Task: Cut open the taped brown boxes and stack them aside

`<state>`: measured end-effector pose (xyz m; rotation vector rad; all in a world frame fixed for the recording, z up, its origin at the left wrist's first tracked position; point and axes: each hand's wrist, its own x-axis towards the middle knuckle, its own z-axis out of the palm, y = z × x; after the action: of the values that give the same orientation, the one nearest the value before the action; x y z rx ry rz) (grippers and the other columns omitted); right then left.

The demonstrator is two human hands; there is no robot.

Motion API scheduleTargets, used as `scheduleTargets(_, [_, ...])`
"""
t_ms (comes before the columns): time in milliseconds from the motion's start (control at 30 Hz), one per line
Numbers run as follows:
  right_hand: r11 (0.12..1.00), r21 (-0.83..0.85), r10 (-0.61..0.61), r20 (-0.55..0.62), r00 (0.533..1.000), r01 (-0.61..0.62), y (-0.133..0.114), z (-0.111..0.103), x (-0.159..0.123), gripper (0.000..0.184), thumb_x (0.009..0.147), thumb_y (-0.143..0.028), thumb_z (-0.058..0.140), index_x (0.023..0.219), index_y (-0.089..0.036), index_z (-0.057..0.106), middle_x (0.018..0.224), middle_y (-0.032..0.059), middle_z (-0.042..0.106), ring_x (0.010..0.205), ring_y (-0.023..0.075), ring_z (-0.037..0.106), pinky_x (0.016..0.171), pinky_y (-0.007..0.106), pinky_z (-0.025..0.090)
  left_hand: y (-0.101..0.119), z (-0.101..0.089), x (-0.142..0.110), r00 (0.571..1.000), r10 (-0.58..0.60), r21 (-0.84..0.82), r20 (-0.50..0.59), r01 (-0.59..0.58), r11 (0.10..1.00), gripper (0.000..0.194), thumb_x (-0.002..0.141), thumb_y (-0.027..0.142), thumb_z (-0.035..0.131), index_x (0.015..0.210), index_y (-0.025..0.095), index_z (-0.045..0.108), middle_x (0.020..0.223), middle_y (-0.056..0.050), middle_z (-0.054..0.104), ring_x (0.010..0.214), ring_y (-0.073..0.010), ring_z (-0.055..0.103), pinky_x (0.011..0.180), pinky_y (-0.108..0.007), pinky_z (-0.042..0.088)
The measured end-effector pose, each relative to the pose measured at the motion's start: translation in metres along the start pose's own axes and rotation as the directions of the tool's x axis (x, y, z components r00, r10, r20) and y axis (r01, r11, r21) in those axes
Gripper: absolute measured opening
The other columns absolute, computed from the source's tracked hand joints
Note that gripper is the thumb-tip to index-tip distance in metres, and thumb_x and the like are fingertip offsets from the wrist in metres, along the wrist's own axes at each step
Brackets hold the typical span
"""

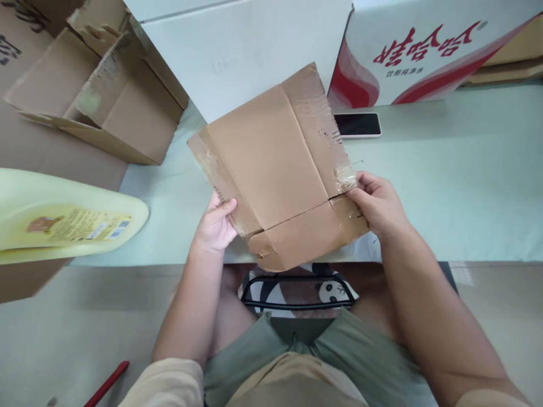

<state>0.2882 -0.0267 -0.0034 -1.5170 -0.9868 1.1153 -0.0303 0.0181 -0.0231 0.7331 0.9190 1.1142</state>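
Between my hands is a flattened brown cardboard box [267, 164], tilted above the table's front edge. It has crease lines, ragged torn edges and bits of clear tape. My left hand [215, 225] grips its left edge, thumb on top of the cardboard. At the lower right, my right hand [375, 203] pinches the edge beside a crumpled piece of tape. The fingers beneath the cardboard are partly hidden. Just behind its right edge lies a phone [360, 125] with a dark screen, partly covered by the cardboard.
A pale green cloth covers the table [445, 181]. White boxes [246, 51], one with red lettering [424, 53], stand at the back. An open cardboard box [131, 102] and a yellow bottle [76, 217] are at left. A panda-print bag [297, 291] sits below the edge.
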Motion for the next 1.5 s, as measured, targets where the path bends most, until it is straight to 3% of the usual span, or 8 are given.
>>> scheduleTargets(167, [0.998,0.067,-0.005,0.001,1.0,0.005,-0.002,-0.002,-0.001,0.018,0.059,-0.033,0.061,0.075,-0.026,0.065,0.067,-0.0005,0.064,0.06,0.0179,0.054,0.055,0.031,0.039,0.001,0.0,0.0,1.0,0.006,0.004,-0.013,-0.006,1.0,0.056,0.077,0.014,0.08,0.129,0.03,0.067,0.126,-0.004,0.078,0.121,-0.0268,0.075,0.108,-0.042,0.062])
scheduleTargets(400, [0.998,0.063,0.001,0.058,0.998,-0.005,-0.005,0.001,-0.004,0.024,0.06,-0.034,0.075,0.078,-0.025,0.062,0.068,-0.0027,0.064,0.058,0.0146,0.052,0.055,0.028,0.038,0.001,0.0,-0.003,1.0,-0.01,0.012,-0.005,0.01,1.0,0.058,0.077,0.014,0.08,0.131,0.031,0.066,0.125,-0.005,0.079,0.121,-0.0271,0.075,0.108,-0.043,0.062])
scheduleTargets(733, [1.0,-0.005,0.002,0.094,0.996,-0.002,0.001,0.0,-0.001,0.024,0.061,-0.032,0.073,0.081,-0.023,0.061,0.074,-0.0037,0.065,0.065,0.0137,0.053,0.062,0.027,0.038,0.0,0.0,-0.003,1.0,-0.024,0.011,0.008,0.024,1.0,0.059,0.077,0.014,0.08,0.132,0.031,0.065,0.123,-0.004,0.08,0.114,-0.0255,0.078,0.104,-0.04,0.065])
scheduleTargets(1067, [0.998,-0.013,-0.064,0.173,0.983,0.067,0.007,-0.004,-0.001,0.028,0.067,-0.034,0.074,0.092,-0.025,0.068,0.09,-0.001,0.072,0.086,0.0213,0.065,0.079,0.033,0.049,0.001,0.002,-0.003,0.999,-0.032,0.022,0.018,0.032,0.999,0.061,0.078,0.017,0.083,0.134,0.027,0.063,0.121,-0.008,0.08,0.128,-0.0308,0.072,0.111,-0.045,0.06])
scheduleTargets(1267, [0.997,0.032,-0.08,0.176,0.981,0.076,0.006,-0.004,-0.004,0.034,0.069,-0.043,0.083,0.093,-0.024,0.067,0.087,-0.0008,0.07,0.079,0.0186,0.062,0.073,0.03,0.048,-0.001,0.003,-0.001,1.0,-0.008,-0.001,-0.005,0.008,1.0,0.055,0.075,0.015,0.083,0.127,0.025,0.068,0.115,-0.006,0.082,0.117,-0.0284,0.077,0.108,-0.043,0.062])
scheduleTargets(1500, [0.993,0.113,-0.029,0.081,0.996,0.02,0.003,-0.013,-0.001,0.034,0.072,-0.054,0.081,0.084,-0.024,0.072,0.074,-0.0004,0.068,0.064,0.0156,0.059,0.061,0.029,0.049,0.001,-0.003,0.003,0.997,0.049,0.01,-0.056,-0.048,0.999,0.06,0.081,0.015,0.081,0.135,0.031,0.063,0.128,-0.005,0.078,0.134,-0.0261,0.068,0.113,-0.037,0.058])
